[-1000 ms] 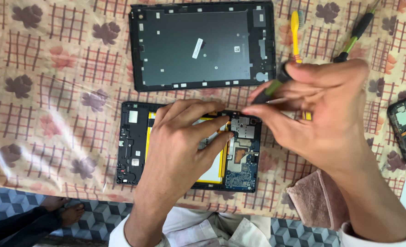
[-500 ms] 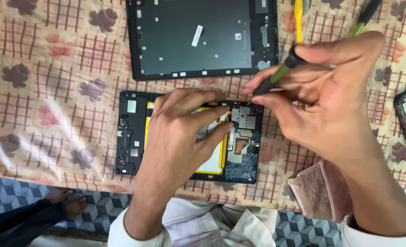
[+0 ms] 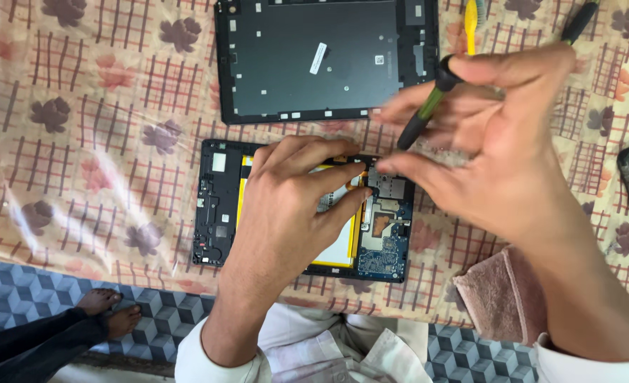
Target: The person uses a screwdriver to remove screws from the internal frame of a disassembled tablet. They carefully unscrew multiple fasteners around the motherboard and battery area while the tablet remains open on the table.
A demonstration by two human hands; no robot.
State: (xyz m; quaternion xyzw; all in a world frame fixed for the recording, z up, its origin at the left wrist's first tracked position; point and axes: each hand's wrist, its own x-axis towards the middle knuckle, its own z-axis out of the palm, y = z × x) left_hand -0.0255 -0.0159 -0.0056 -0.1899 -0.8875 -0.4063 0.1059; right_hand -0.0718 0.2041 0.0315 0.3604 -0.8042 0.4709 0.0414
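- Table (image 3: pixel 80 142), under a clear sheet over a floral cloth: slick surface, so anything pushed sideways could skate toward the near edge.
- Detached back cover (image 3: pixel 321 60), at the far edge, well apart from the work. Low risk, I'd say.
- Opened tablet (image 3: pixel 218 206), near the near edge, middle. Left hand (image 3: pixel 293 206) is pressed flat on it, fingers spread over the yellow-edged battery (image 3: pixel 339 252); heavy pressure there could flex the cell.
- Right hand (image 3: pixel 498 142) pinches a green-and-black screwdriver (image 3: pixel 424 113), tip angled down at the tablet's far right corner, just above the blue circuit board (image 3: pixel 385 241). Hand is motion-blurred; a slip could gouge the board or a connector.
- Can't tell if the tip is seated in a screw. If not, cam-out likely.
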